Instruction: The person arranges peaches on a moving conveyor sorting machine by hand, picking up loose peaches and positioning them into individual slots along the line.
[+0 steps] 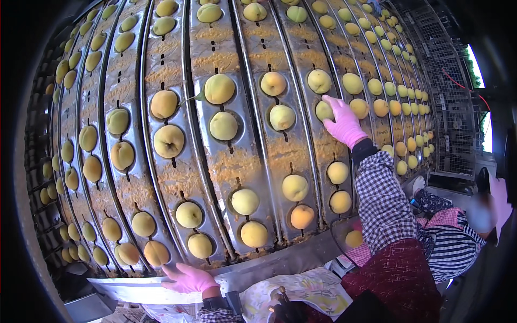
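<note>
Yellow peaches sit in pairs in the round cups of a metal slatted conveyor (231, 161). My right hand (344, 123), in a pink glove, reaches over the belt with its thumb and fingers around a greenish-yellow peach (324, 111) in its cup. Just above that lies another peach (319, 81). At the near edge, my left hand (189, 279), also gloved in pink, rests with fingers spread along the metal rail (258, 269). Its fingertips are close to an orange-yellow peach (156, 253), and nothing shows in its grasp. A stem with a leaf (200, 96) clings to a larger peach (219, 89).
Orange pulp smears the slats between the cups. On the right stands a co-worker in a striped top (455, 250), with a pale glove (418, 184) at the belt's edge. Wire mesh guarding (447, 107) lines the far right. A flowered cloth (296, 293) lies below the rail.
</note>
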A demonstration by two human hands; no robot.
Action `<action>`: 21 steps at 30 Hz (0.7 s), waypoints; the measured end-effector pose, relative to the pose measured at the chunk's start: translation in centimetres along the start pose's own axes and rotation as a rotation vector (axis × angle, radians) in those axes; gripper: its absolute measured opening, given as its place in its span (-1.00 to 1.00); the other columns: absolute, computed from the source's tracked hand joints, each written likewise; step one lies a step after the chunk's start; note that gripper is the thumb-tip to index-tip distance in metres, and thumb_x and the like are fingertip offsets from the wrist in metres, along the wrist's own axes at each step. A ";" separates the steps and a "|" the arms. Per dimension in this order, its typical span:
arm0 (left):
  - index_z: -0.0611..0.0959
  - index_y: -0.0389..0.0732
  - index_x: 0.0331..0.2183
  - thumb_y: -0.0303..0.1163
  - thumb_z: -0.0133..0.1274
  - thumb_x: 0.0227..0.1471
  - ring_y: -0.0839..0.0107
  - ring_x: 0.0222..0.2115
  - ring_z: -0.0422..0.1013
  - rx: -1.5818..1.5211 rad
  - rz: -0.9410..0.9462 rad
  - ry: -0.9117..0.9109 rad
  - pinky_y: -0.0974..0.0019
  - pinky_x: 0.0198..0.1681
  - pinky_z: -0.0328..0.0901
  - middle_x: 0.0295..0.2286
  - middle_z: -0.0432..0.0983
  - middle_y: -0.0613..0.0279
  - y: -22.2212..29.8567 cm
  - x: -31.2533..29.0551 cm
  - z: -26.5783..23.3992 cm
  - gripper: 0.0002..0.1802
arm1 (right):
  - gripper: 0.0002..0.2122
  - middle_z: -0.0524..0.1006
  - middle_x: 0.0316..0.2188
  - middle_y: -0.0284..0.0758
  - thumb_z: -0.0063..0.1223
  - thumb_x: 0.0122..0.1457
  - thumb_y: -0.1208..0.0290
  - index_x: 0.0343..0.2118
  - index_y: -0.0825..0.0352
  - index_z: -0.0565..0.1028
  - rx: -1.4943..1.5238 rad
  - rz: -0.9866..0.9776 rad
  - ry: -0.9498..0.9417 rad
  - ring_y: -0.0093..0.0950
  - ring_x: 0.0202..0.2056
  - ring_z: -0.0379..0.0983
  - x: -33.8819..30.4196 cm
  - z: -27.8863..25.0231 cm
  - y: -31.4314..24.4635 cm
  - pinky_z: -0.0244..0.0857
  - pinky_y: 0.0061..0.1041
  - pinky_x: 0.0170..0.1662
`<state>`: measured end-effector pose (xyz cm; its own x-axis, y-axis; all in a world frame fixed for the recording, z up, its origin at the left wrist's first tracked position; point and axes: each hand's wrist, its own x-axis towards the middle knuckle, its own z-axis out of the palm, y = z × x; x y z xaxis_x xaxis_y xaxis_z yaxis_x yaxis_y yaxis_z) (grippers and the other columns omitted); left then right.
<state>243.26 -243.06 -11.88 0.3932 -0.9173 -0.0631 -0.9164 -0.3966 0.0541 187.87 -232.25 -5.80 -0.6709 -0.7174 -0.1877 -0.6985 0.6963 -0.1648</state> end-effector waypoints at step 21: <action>0.33 0.05 0.25 0.02 -0.15 0.22 -0.18 0.26 0.00 -0.012 -0.003 -0.005 -0.07 0.26 -0.03 0.25 -0.05 -0.38 -1.5 3.6 -0.1 -0.38 | -0.45 0.39 0.05 -0.15 0.22 0.05 0.09 0.07 0.25 0.41 -0.235 0.337 0.145 -0.17 0.06 0.39 -0.7 0.7 -5.0 0.32 -0.20 0.08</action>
<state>246.08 -245.77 -12.04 0.3952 -0.9160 -0.0683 -0.9144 -0.3994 0.0655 192.03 -235.20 -5.53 -0.8874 -0.4581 -0.0523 -0.4611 0.8805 0.1101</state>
